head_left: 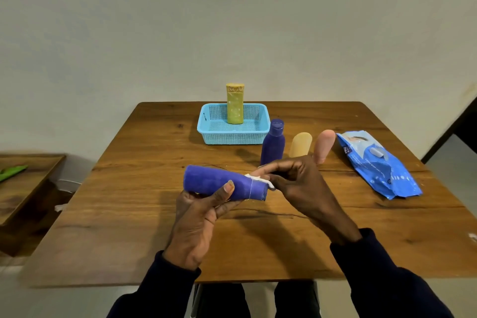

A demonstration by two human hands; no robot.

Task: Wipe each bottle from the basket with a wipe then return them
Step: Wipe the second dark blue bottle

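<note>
My left hand [200, 217] grips a large purple bottle [216, 184], held on its side above the table's middle. My right hand [294, 183] pinches a small white wipe [260, 180] against the bottle's right end. A light blue basket [232, 134] stands at the back of the table with a yellow-green bottle [235, 104] upright in it. To the basket's right, on the table, stand a smaller purple bottle [273, 142], a pale orange bottle [300, 144] and a pink bottle [324, 143]; my right hand hides their lower parts.
A blue pack of wipes [379, 165] lies at the table's right side. The wooden table [129, 227] ends close to my body. A lower wooden surface [23, 188] with a green item stands to the left. A pale wall lies behind.
</note>
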